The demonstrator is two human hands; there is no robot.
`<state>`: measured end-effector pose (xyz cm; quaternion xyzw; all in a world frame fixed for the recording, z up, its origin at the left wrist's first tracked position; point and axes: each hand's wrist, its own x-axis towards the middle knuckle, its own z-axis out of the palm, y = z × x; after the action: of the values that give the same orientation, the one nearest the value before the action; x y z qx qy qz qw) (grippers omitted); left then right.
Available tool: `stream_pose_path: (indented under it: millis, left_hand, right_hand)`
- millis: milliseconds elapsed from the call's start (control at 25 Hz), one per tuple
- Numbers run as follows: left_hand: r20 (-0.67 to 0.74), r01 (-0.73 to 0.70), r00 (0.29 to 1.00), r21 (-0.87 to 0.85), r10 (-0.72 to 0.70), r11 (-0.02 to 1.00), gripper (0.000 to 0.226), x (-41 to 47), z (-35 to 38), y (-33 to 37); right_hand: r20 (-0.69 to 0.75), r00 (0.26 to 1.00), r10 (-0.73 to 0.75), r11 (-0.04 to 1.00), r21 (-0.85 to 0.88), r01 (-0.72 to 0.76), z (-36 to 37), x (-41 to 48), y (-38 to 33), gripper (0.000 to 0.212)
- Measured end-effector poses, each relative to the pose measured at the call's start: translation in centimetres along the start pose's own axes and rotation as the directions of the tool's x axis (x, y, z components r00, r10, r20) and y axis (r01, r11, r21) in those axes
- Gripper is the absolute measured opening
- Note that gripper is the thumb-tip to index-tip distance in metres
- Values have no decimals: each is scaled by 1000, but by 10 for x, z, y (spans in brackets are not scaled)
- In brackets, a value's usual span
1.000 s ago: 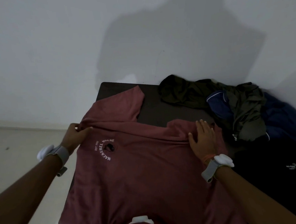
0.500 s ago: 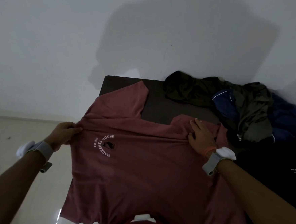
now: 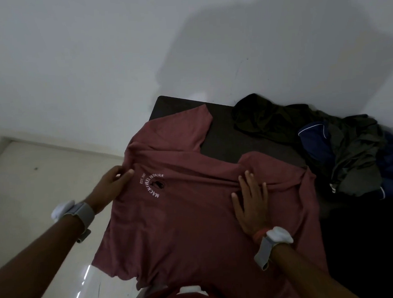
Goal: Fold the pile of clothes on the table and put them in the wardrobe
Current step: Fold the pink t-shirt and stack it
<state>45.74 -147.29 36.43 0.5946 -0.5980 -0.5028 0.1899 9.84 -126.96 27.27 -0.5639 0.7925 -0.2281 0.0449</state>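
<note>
A maroon T-shirt [image 3: 196,223] with a white round "Mackerel House" print lies spread over the dark table [image 3: 227,132], its lower part hanging past the near edge. My left hand [image 3: 111,189] pinches the shirt's left side beside the print. My right hand [image 3: 252,203] lies flat on the cloth, fingers straight, pressing at a crease below the right shoulder. One sleeve points toward the far left table corner.
A heap of dark green, navy and black clothes [image 3: 344,152] fills the table's right side against the white wall. A black garment [image 3: 383,240] lies at the near right. Pale floor [image 3: 30,183] lies to the left of the table.
My left hand has slid a little down the shirt's left side, still pinching it. My right hand has flattened and moved slightly toward me on the cloth. The view has shifted.
</note>
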Motion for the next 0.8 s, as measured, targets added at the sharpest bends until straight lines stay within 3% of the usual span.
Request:
stream_pose_path:
  millis: [160, 240, 360, 520, 600, 720, 760, 800]
  left_hand:
    - [-79, -12, 997, 163, 25, 987, 28, -21, 7, -11]
    - [-105, 76, 993, 150, -61, 986, 33, -25, 6, -18]
    - [-20, 195, 981, 14, -195, 981, 40, -28, 1, -22]
    - [3, 181, 982, -291, -188, 939, 28, -30, -21, -21]
    - [12, 209, 971, -520, -238, 828, 12, -25, -34, -22]
    - [10, 209, 949, -768, -315, 605, 10, -17, -60, -34]
    - [9, 203, 945, -803, -328, 561, 9, -17, -64, -37]
    - [35, 227, 946, -781, -322, 582, 8, -20, -68, -41]
  right_hand:
    - [62, 998, -12, 999, -42, 15, 9, -7, 0, 59]
    - [85, 996, 1, 997, -79, 6, 7, -5, 0, 61]
    - [111, 992, 59, 991, -130, -45, 4, -9, -7, 64]
    - [132, 980, 146, 986, -96, -134, 5, -28, -32, 70]
    - [129, 977, 172, 982, -101, -160, 8, -44, -40, 72]
    - [68, 964, 258, 954, -174, -243, 10, -72, -53, 72]
    - [50, 955, 293, 940, -195, -278, 10, -75, -56, 72]
    - [27, 947, 321, 927, -211, -309, 10, -81, -64, 71]
